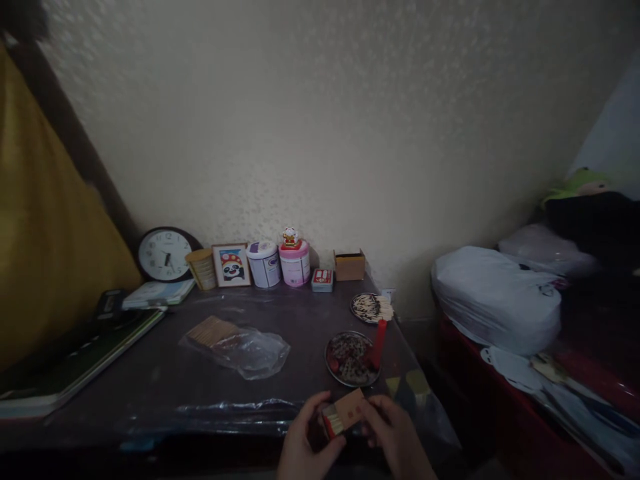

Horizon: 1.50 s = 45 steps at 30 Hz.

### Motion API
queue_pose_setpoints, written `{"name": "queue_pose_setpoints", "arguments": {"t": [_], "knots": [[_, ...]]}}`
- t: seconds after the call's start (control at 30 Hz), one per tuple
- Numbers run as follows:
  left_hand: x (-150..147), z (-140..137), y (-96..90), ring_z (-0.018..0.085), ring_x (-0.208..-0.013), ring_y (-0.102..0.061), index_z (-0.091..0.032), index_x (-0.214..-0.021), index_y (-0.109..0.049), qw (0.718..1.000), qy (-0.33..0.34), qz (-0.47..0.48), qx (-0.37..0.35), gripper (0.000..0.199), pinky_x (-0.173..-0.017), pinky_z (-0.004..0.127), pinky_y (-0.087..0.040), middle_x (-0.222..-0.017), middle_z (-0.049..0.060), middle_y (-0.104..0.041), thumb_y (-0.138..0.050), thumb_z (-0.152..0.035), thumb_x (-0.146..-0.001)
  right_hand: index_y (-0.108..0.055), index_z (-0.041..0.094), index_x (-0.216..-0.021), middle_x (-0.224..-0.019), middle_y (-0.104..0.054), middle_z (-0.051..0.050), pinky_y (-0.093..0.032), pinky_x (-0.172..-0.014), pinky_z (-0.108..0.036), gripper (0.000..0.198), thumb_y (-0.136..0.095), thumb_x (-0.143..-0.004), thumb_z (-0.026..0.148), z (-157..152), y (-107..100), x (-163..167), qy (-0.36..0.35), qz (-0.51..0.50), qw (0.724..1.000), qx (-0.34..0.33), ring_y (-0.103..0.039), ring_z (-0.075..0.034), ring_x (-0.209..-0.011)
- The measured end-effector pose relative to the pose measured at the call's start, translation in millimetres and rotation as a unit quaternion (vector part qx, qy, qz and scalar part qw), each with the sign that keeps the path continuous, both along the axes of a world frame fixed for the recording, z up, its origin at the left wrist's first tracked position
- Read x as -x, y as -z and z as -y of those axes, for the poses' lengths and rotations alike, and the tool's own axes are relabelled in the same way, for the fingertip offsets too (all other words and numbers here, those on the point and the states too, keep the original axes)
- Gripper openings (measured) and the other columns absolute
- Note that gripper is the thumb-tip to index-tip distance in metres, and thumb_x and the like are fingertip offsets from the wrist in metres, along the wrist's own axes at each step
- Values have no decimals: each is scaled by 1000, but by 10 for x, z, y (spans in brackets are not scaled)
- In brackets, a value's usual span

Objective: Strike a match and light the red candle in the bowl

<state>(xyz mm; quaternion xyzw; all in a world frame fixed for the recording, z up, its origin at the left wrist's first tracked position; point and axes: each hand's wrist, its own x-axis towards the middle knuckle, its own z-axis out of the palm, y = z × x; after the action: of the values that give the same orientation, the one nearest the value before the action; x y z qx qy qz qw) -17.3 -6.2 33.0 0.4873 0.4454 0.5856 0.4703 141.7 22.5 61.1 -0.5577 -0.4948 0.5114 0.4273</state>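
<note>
In the head view, one small brown cardboard matchbox (354,405) was held in the air on the near side of the round, dark, shiny-rimmed plate (327,363), which serves here as the landmark. The left hand (306,440) curled its fingers around the box's left side with the thumb pressed along the front, seemingly to steady it. The right hand (393,427) pinched the right end of the brown cover between thumb and forefinger, probably for control over the opening. The slanted grip left several slim, pale matchsticks (334,423) exposed, too small to count.

One upright red cylindrical candle (381,337) stood at the plate's right side, likely so that the dish could catch drips and ash. Directly beyond the plate lay a second, smaller round plate (353,311), apparently to gather its many pale thin sticks (375,308), uncountable in their pile. Left of the landmark lay one crumpled clear plastic bag (263,353) and one flat brown ribbed bundle (213,331).

Far behind the landmark, towards the wall, stood two round lidded canisters, one white-and-purple (265,267) and one pink (295,265); one white-and-red cat figurine (291,237) sat on the pink one, perhaps for display.
</note>
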Motion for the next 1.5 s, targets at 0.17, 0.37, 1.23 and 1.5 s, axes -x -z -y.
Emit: {"name": "queue_pose_setpoints", "arguments": {"t": [0.17,0.37,1.23,1.5], "knots": [[-5,4,-43,20,-77,-65,-18,-92,-67,999,-21,0,36,34,-73,29,-49,-83,4,-74,-70,-15,-59,-62,16,-77,-59,-64,-2,-44,-48,-25,30,-58,-73,46,39,70,32,-32,12,999,0,-60,-17,-54],[42,-49,127,17,-65,-61,-17,-90,-67,996,26,28,76,31,-61,27,-46,-74,2,-70,-72,-19,-59,-61,19,-97,-98,-69,-11,-48,-84,-34,25,-53,-82,37,89,44,-55,25,184,968,-170,-64,-24,-93],[-54,33,86,22,-78,-65,-16,-99,-65,988,92,-126,-6,36,-71,29,-49,-87,7,-72,-56,-8,-64,-67,23,-89,-122,-56,-8,-45,-96,-27,19,-51,-83,14,247,-163,2,-178,312,893,-273,-55,-21,-115],[-69,55,73,21,-80,-65,-17,-101,-65,985,96,-143,-6,36,-73,28,-49,-88,6,-72,-55,-10,-67,-66,22,-89,-121,-56,-8,-45,-96,-26,21,-51,-80,10,254,-193,21,-185,316,891,-268,-56,-21,-113]]}}
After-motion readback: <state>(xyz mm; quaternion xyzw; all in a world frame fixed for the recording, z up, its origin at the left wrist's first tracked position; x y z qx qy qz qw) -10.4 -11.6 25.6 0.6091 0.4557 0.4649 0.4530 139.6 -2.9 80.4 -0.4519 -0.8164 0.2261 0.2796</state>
